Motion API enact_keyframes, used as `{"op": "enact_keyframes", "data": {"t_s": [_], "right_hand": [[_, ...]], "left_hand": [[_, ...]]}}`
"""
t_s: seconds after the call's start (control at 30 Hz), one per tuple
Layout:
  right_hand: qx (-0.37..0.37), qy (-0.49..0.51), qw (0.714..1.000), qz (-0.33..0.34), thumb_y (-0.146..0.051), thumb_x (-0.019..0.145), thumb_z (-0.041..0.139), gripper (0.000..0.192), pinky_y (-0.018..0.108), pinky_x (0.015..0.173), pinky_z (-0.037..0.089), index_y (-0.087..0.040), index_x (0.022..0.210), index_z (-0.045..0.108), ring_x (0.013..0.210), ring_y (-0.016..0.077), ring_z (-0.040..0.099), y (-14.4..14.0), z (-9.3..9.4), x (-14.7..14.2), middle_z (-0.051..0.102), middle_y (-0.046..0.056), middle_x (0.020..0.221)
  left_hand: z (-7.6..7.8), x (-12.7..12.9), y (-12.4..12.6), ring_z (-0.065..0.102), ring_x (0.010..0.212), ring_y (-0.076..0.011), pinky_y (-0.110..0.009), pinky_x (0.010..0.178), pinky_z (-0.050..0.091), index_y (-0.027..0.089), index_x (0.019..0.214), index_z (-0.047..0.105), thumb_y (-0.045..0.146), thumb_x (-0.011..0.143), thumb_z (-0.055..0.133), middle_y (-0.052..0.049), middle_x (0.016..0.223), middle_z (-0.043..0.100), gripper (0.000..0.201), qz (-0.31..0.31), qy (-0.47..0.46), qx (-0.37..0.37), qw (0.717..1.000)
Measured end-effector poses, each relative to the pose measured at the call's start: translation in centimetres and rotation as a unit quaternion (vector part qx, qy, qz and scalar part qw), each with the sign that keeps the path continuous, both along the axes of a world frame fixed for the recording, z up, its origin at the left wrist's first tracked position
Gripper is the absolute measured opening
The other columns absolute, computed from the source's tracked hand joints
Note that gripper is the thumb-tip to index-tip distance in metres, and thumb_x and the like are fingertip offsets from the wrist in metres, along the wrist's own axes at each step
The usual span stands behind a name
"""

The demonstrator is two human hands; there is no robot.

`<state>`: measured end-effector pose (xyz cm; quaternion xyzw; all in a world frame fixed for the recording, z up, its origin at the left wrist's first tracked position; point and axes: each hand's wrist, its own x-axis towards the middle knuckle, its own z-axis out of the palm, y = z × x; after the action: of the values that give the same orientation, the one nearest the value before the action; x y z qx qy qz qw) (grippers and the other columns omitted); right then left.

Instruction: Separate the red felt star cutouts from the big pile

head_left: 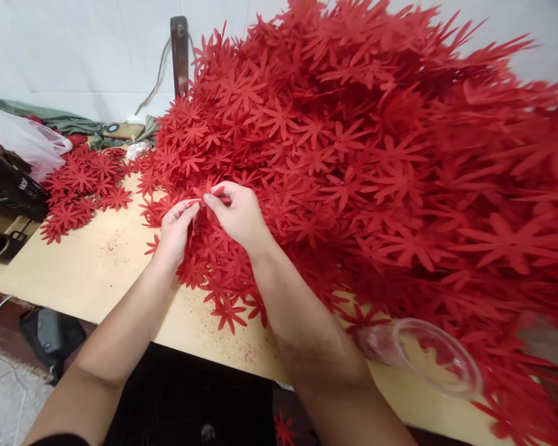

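Note:
Both hands meet at a red flower-shaped cutout (pixel 203 193) in front of a huge heap of like cutouts (pixel 316 142). My left hand (pixel 177 230) pinches its near left side between thumb and fingers. On the right side, my right hand (pixel 238 214) has thumb and forefinger closed on the same cutout. More red petals show just under the hands, and I cannot tell whether they belong to the held piece or to the heap. Each cutout has several narrow petals spreading from a centre.
A smaller pile of red cutouts (pixel 86 179) lies left on the pale table (pixel 109 248). A white plastic bag (pixel 28 139) and black container (pixel 12 179) stand beyond it. A clear plastic tub (pixel 437 359) lies by my right forearm. One cutout (pixel 284 428) is below the table edge.

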<state>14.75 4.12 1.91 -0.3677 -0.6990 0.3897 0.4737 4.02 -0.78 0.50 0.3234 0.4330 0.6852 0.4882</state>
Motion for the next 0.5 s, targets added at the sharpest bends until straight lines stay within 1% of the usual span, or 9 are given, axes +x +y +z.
{"op": "enact_keyframes", "data": {"t_s": [0.07,0.17,0.23,0.3,0.33,0.4,0.43,0.5], "right_hand": [[0.013,0.003,0.999,-0.051,-0.033,0.080,0.055,0.017,0.028,0.066,0.047,-0.019,0.071,0.052,0.062,0.0129,0.058,0.3,0.0,0.4,0.059,-0.001,0.064],[0.032,-0.021,0.991,-0.126,-0.041,0.082,0.054,0.024,0.028,0.065,0.044,-0.020,0.071,0.051,0.057,0.0119,0.053,0.7,0.1,1.1,0.054,-0.003,0.060],[0.042,-0.042,0.984,-0.168,-0.047,0.083,0.052,0.031,0.028,0.063,0.043,-0.020,0.069,0.049,0.054,0.0115,0.049,1.0,-0.1,1.5,0.050,-0.004,0.055],[0.054,-0.053,0.979,-0.189,-0.053,0.084,0.047,0.037,0.029,0.064,0.044,-0.020,0.068,0.049,0.055,0.0123,0.050,1.4,-0.3,1.9,0.049,-0.003,0.055],[0.067,-0.054,0.978,-0.190,-0.055,0.085,0.045,0.039,0.030,0.066,0.046,-0.020,0.070,0.051,0.059,0.0134,0.052,1.6,-0.5,2.0,0.052,-0.001,0.059],[0.111,-0.058,0.975,-0.186,-0.058,0.085,0.044,0.041,0.034,0.074,0.049,-0.019,0.081,0.057,0.074,0.0169,0.059,2.1,-0.8,2.4,0.060,0.005,0.077],[0.139,-0.065,0.971,-0.185,-0.059,0.084,0.046,0.043,0.037,0.079,0.049,-0.018,0.090,0.059,0.085,0.0192,0.060,2.2,-0.9,2.6,0.061,0.008,0.090],[0.188,-0.086,0.962,-0.180,-0.060,0.080,0.051,0.051,0.043,0.088,0.048,-0.019,0.109,0.057,0.104,0.0239,0.057,2.3,-0.8,2.8,0.058,0.012,0.111]], "left_hand": [[0.8,0.2,0.2,0.052,0.058,-0.0076,-0.022,0.062,0.045,0.018,0.074,0.065,0.023,0.071,0.064,0.004,0.062,0.058,0.006,-0.007,-0.018,-0.011,1.000],[2.0,0.1,0.5,0.050,0.054,-0.0078,-0.020,0.053,0.044,0.017,0.080,0.067,0.015,0.070,0.053,0.002,0.063,0.059,0.017,-0.016,-0.083,-0.059,0.995],[2.2,0.0,0.8,0.053,0.056,-0.0073,-0.019,0.053,0.044,0.017,0.083,0.066,0.010,0.067,0.050,0.002,0.067,0.062,0.024,-0.027,-0.124,-0.079,0.989],[1.8,-0.2,1.1,0.056,0.059,-0.0067,-0.019,0.058,0.046,0.017,0.086,0.065,0.004,0.062,0.052,0.003,0.071,0.063,0.031,-0.027,-0.133,-0.068,0.988],[1.4,-0.3,1.2,0.056,0.060,-0.0065,-0.019,0.061,0.047,0.018,0.087,0.065,0.002,0.061,0.054,0.004,0.071,0.064,0.033,-0.024,-0.128,-0.059,0.990],[0.5,-0.5,1.5,0.057,0.060,-0.0069,-0.021,0.065,0.047,0.018,0.086,0.065,0.003,0.061,0.063,0.005,0.069,0.064,0.030,-0.018,-0.102,-0.040,0.994],[0.1,-0.5,1.6,0.058,0.061,-0.0074,-0.021,0.067,0.048,0.018,0.085,0.066,0.006,0.061,0.068,0.004,0.069,0.065,0.027,-0.015,-0.084,-0.028,0.996],[-0.5,-0.6,1.7,0.059,0.062,-0.0079,-0.022,0.069,0.048,0.017,0.079,0.066,0.013,0.058,0.076,0.004,0.068,0.066,0.024,0.000,-0.051,-0.008,0.999]]}}
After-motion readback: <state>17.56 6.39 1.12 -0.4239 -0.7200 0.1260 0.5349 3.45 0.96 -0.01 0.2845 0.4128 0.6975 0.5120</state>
